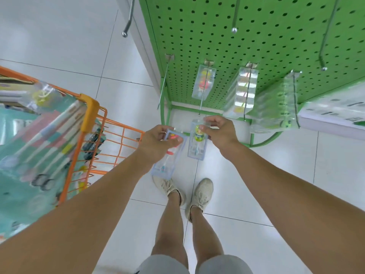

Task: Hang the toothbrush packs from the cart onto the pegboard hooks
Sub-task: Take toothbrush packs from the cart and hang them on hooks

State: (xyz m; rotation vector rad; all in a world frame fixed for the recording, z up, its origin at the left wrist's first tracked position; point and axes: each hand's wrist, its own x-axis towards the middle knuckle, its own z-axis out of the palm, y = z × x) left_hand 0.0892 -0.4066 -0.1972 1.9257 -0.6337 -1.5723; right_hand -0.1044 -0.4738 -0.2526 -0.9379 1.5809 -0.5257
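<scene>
My left hand (158, 140) grips a clear toothbrush pack with a pink-orange figure (167, 159) by its top; the pack hangs down tilted. My right hand (219, 131) pinches the top of a second clear pack with a green-yellow figure (197, 145), just below the tip of a hook (203, 91) on the green pegboard (256, 36). That hook carries one pack (204, 82). Two hooks to its right hold several packs each (243, 91). The hook at the left (164, 84) is bare. The orange cart (87, 123) on the left holds more packs.
Long bare hooks jut out higher on the pegboard (235, 14). A white shelf (335, 115) sticks out at the right. The pegboard's green base frame (266, 139) curves over the white tiled floor. My feet (185, 190) stand below my hands.
</scene>
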